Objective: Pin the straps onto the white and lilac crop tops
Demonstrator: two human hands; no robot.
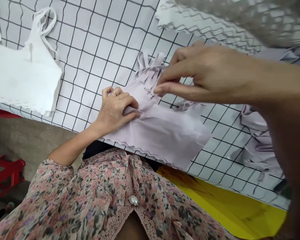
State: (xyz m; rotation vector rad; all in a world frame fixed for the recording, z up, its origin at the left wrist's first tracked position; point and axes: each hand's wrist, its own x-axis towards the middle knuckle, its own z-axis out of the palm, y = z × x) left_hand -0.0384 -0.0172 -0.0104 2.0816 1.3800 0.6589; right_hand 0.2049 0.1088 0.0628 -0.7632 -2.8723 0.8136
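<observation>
Fingers of the left hand clench a fold of one lilac top lying on the gridded surface. Right hand hangs above it, its fingers drawn together beside the top's loose straps; whether they grasp one cannot be told. Its scalloped hem looks finished, the straps unsettled. Farther off lie one white top, straps neatly formed, and one heap of lilac fabric.
</observation>
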